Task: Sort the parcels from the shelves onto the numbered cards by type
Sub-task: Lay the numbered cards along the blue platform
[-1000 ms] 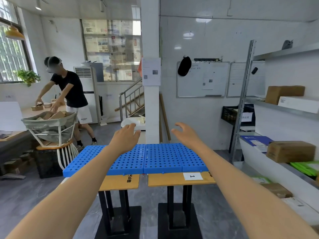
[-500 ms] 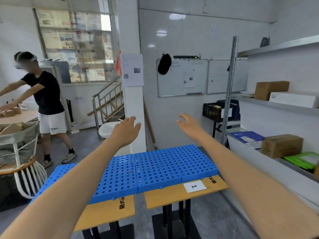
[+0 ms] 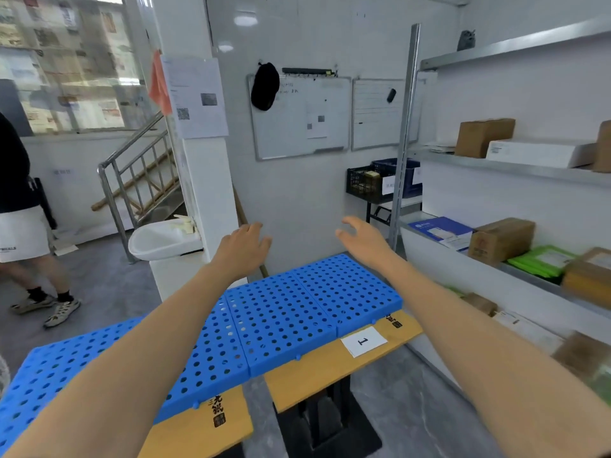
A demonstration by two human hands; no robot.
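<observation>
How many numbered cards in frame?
1. The card marked 1 lies on the right wooden tabletop, at the near edge of the blue perforated panels. Others may be hidden or off frame.

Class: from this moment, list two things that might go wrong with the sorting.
1. Card 1 lies near the front edge of the tabletop; a parcel set there may overhang or slide off.
2. The brown box sits close between the blue parcel and green packets; pulling one might drag its neighbours.
</observation>
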